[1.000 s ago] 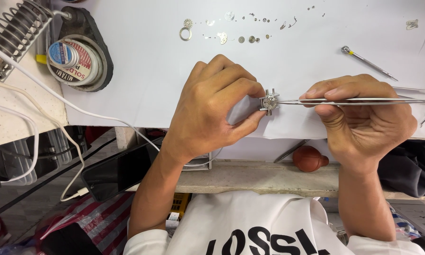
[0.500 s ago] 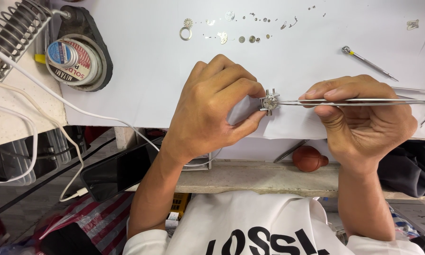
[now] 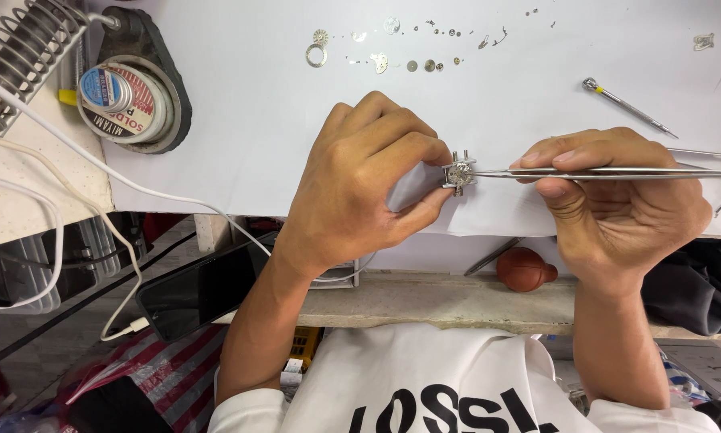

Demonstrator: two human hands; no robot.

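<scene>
Left hand [image 3: 360, 188] curled, pinching movement holder [image 3: 459, 173]; right hand [image 3: 617, 208] levelling tweezers [image 3: 609, 171].

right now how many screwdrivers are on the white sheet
1: a thin metal screwdriver lies on the white sheet beyond the right hand. Tool tips at the right edge could be others; unclear.

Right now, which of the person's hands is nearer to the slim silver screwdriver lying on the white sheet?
The right hand. It sits just below the slim silver screwdriver, holding long metal tweezers. The left hand is farther off to the left, steadying a small metal holder.
</scene>
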